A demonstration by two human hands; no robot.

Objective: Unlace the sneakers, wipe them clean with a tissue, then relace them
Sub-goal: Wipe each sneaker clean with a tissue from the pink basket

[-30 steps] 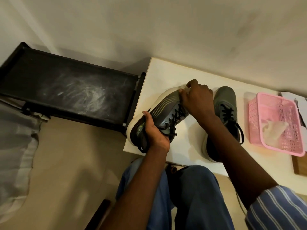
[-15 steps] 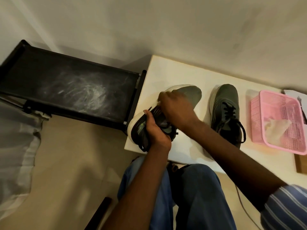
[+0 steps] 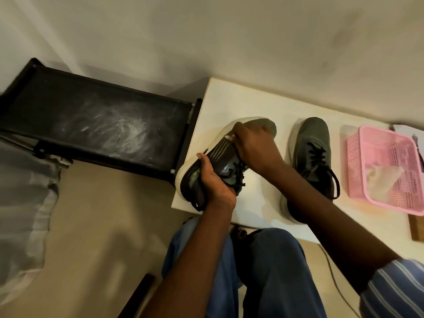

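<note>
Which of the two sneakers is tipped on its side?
The left sneaker, held in both hands at the table's left edge, white sole showing. The right sneaker stands upright, untouched, beside the pink basket.

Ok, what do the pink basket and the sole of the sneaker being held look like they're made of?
The pink rectangular basket looks like moulded plastic: rigid walls pierced by a regular grid of small holes, with a slight sheen. The tilted grey sneaker in the left hand has a thick off-white sole, probably matte foam or rubber; its smooth, rounded edge suggests this, but the picture can't settle which.
</note>
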